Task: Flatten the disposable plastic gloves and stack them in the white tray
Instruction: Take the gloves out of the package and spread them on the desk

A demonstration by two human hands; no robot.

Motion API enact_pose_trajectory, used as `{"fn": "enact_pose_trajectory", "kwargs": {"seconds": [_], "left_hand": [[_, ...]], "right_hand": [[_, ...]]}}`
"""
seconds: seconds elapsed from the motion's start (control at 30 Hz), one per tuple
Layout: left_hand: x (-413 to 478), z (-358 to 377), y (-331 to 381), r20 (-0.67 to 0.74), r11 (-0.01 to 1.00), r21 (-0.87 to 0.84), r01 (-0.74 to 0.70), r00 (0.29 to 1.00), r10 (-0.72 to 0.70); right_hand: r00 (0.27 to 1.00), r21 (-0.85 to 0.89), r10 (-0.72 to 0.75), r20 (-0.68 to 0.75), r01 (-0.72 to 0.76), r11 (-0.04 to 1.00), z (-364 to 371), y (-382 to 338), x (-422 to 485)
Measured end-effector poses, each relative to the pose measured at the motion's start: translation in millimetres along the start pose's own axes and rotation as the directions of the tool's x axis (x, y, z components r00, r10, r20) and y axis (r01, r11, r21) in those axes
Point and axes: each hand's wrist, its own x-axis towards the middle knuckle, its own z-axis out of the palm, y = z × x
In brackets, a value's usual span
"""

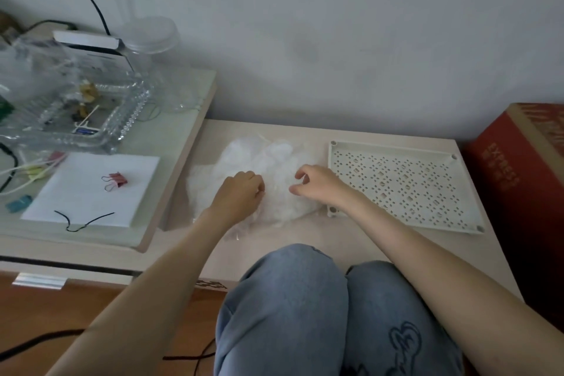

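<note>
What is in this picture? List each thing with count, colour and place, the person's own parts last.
glove pile: 1, translucent white, mid low table
white tray: 1, cream, right of pile
low table: 1, beige, centre
red box: 1, red, far right
clear dish: 1, clear, side table, left
clear jar: 1, clear, behind dish
paper pad: 1, white, before dish
binder clip: 1, red, on pad
knees: 2, blue jeans, bottom
left hand: 1, gripping pile
right hand: 1, at pile's right
</note>
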Motion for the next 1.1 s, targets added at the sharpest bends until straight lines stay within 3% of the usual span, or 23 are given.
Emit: {"fn": "enact_pose_trajectory", "kwargs": {"seconds": [0.17,0.43,0.6,0.7,0.8,0.93,1.0,1.1], "left_hand": [[-7,3,2,0.171,0.996,-0.086,-0.002,0.985,0.017],[-3,-1,-4,0.053,0.985,-0.172,0.018,0.999,-0.009],[-1,-17,-4,-0.063,0.93,-0.36,0.081,0.992,-0.111],[-2,-28,0,-0.156,0.878,-0.467,0.099,0.969,-0.193],[-3,-40,5,-0.196,0.843,-0.523,0.127,0.945,-0.264],[-3,-52,15,-0.179,0.843,-0.526,0.11,0.955,-0.236],[-3,-57,19,-0.114,0.853,-0.508,0.12,0.972,-0.205],[-3,-54,20,0.025,0.777,-0.623,0.088,0.995,-0.093]], "right_hand": [[0.993,-0.166,-0.103,0.05,0.11,0.98,9,4,5],[0.986,-0.098,-0.131,-0.103,0.121,0.988,10,7,8],[0.97,-0.024,-0.113,-0.213,0.11,0.994,3,5,9],[0.945,0.065,-0.155,-0.287,0.18,0.981,-2,-5,9],[0.973,0.252,-0.125,-0.195,0.173,0.952,-6,-19,8],[0.991,0.644,-0.046,0.127,-0.047,0.764,-2,-36,8],[0.97,0.726,-0.054,0.239,-0.141,0.673,3,-40,9],[0.966,0.815,-0.035,0.255,-0.195,0.546,7,-41,11]]}}
